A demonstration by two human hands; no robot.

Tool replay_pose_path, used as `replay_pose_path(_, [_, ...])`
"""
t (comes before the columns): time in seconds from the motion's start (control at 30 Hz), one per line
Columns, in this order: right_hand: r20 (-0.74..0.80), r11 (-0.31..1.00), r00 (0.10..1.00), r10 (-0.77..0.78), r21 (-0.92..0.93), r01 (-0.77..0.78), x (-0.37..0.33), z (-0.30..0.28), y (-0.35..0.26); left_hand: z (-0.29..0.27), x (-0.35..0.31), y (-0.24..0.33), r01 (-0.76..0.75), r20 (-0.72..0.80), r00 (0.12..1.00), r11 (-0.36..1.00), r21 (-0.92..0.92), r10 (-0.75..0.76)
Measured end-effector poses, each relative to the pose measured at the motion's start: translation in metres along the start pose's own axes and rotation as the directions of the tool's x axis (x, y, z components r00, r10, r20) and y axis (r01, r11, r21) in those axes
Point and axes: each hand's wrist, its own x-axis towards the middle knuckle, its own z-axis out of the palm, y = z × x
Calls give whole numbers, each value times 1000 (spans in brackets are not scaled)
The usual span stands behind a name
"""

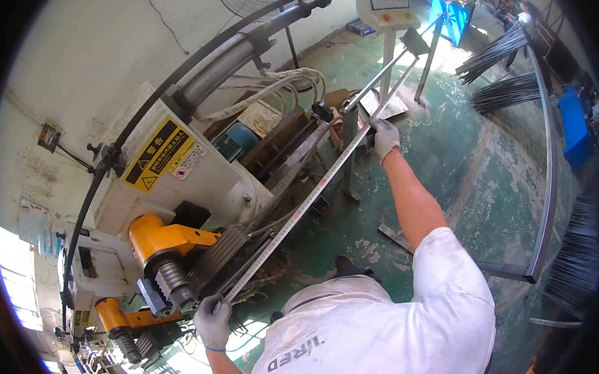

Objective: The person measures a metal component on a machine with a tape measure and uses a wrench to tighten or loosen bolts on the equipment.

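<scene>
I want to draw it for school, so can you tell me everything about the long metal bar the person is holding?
The long metal bar is thin, straight and silvery grey, and looks like steel with small marks along it. It runs slanting from near the orange rollers at the lower left up toward the stand at the top. The left hand, in a grey glove, grips its lower end. The right hand, also gloved, holds it farther up. It lies beside the white machine.

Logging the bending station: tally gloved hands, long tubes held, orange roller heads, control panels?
Gloved hands: 2, left hand and right hand
Long metal tube held: 1
Orange roller heads: 2
Control panel: 1
Total: 6
</scene>
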Motion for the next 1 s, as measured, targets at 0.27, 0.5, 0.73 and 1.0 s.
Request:
replay_pose_path(0.27, [-25, 1000, 999, 22, 11, -22, 78, -17, 10, -24, 14, -46, 31, -122, 991, 991, -130, -47])
replay_pose_path(0.5, [34, 981, 985, -166, -98, 169, 80, 10, 8, -25, 22, -58, -16, -200, 980, 996, -93, -3])
replay_pose_path(0.73, [78, 996, 994, 76, -62, -71, 168, -59, 46, -23, 30, -41, 26, -194, 981, 997, 71, -12])
replay_pose_path(1.0, [267, 817, 919, -290, -431, 383, 240, -109, 80, 4, 31, -44, -49, -414, 893, 953, 300, 176])
